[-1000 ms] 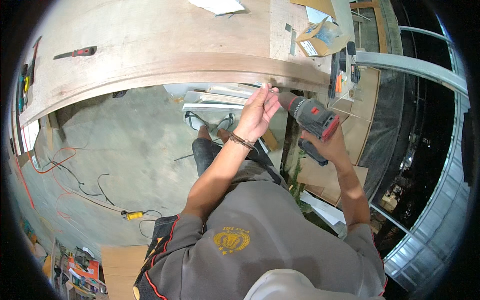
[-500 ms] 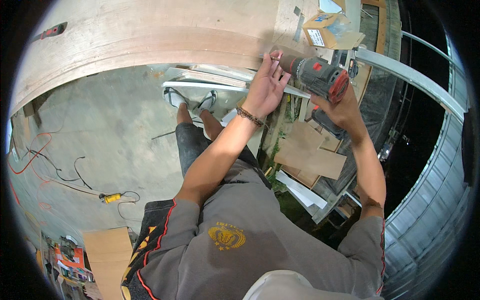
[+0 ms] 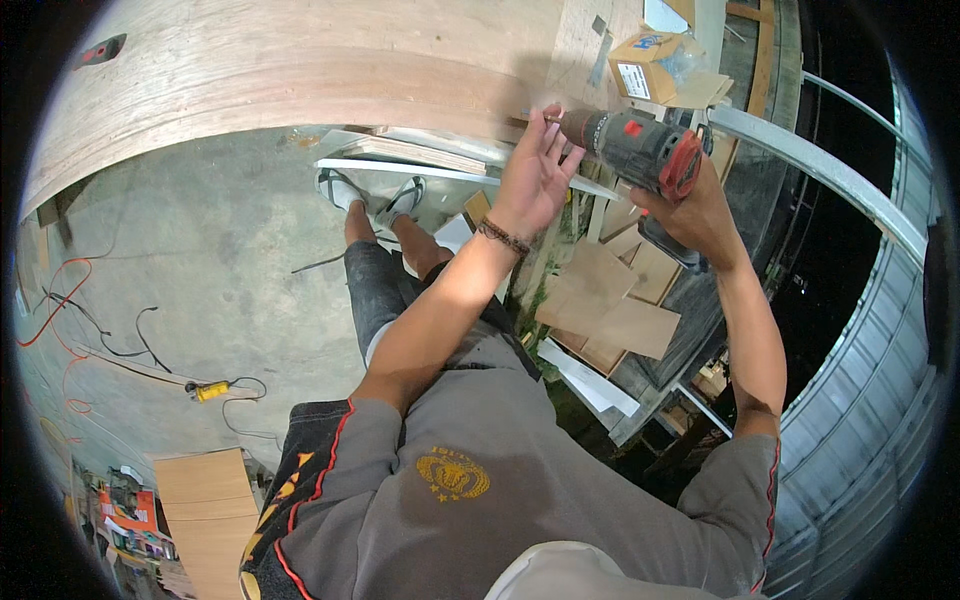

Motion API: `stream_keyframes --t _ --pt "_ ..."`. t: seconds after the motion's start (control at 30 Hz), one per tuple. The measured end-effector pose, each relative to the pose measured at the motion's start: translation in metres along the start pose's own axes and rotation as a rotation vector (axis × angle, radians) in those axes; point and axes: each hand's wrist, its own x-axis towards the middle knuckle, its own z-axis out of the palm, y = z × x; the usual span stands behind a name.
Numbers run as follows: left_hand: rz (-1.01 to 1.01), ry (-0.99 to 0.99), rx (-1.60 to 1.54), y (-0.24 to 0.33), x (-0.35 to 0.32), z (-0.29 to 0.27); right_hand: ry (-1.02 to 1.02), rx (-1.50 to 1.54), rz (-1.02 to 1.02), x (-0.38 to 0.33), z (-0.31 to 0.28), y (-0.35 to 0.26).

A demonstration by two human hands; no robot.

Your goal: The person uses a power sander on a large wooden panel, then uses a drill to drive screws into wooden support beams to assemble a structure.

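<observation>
Head view. Right hand (image 3: 700,205) clenched around the pistol grip of a cordless drill (image 3: 635,150), grey body with red trim, hard plastic housing, chuck levelled at the edge of the plywood table (image 3: 300,70). Left hand (image 3: 535,170) spread flat, fingers (image 3: 552,125) released and extended, resting against the table edge just beside the bit (image 3: 548,118); the thin tip possibly pinched or steadied between the fingertips, too small to confirm. Braided band visible on the left wrist.

Step in hand, judged: driving or drilling into the table edge, tip being located. Next move calls for keeping the drill square to the edge, firm forward pressure, and left fingers kept clear of the rotating bit.

Materials: table top of pale, smooth-veneered plywood, faint grain, long edge bowed by the lens. Cardboard box (image 3: 645,65) with a white label on the far corner, beside scattered fittings. Flat brown board offcuts (image 3: 625,320) stacked below right, matte. Concrete floor (image 3: 200,260) grey, dusty, crossed by loose cables and a small yellow object (image 3: 210,391). Corrugated metal wall (image 3: 860,430) at right, ribbed, dull sheen.
</observation>
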Motion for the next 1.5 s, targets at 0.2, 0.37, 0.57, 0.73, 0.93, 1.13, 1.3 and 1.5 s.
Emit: stream_keyframes --t 0.2,0.37,0.57,0.73,0.93,1.13,1.3,1.5 --pt "0.013 0.015 -0.031 0.000 -0.001 0.005 -0.036 0.012 0.060 0.007 -0.006 -0.006" --pt "0.011 0.035 -0.036 0.004 -0.002 0.008 -0.076 -0.029 0.027 0.011 -0.010 -0.002" --pt "-0.015 0.214 -0.125 0.008 -0.005 0.028 -0.062 -0.052 -0.096 0.013 -0.009 -0.004" --pt "-0.025 0.259 -0.137 0.009 -0.002 0.031 -0.052 0.019 0.012 0.013 -0.008 -0.004" --pt "-0.014 0.240 -0.109 0.005 -0.001 0.028 -0.087 -0.067 0.015 0.015 -0.012 -0.005" --pt "-0.009 0.165 -0.079 0.004 0.002 0.016 -0.100 0.002 0.022 0.019 -0.008 -0.001" --pt "0.000 0.226 -0.048 0.005 -0.003 0.026 -0.110 -0.004 0.078 0.015 -0.006 0.003" --pt "-0.028 0.376 0.500 0.038 -0.034 0.040 -0.026 -0.036 -0.100 0.021 -0.002 -0.009"
